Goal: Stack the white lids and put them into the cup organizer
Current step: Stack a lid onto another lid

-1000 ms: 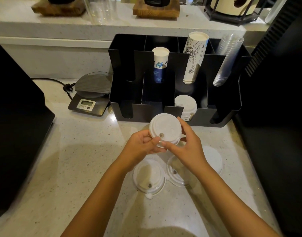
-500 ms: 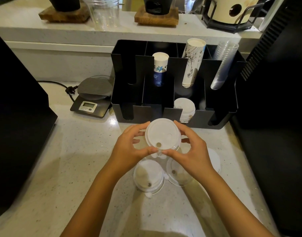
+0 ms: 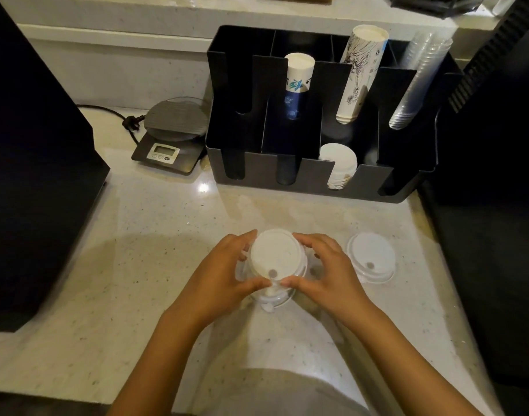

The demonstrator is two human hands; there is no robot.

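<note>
A stack of white lids (image 3: 276, 256) is gripped between my left hand (image 3: 224, 277) and my right hand (image 3: 329, 273), low over the counter. It sits directly above another white lid (image 3: 272, 301) lying on the counter, whose edge shows below the stack. One more white lid (image 3: 371, 261) lies flat to the right of my right hand. The black cup organizer (image 3: 314, 175) stands behind, with a stack of white lids (image 3: 339, 163) in a front compartment. The front compartments left of that one look empty.
Paper cup stacks (image 3: 297, 85) and clear plastic cups (image 3: 419, 82) stand in the organizer's rear slots. A digital scale (image 3: 173, 136) with a cord sits left of it. Black machines flank the counter on the left (image 3: 32, 175) and right (image 3: 491, 205).
Both hands have brought the lid stack down and toward me, from in front of the organizer to just above a lid on the counter. The camera has tilted down.
</note>
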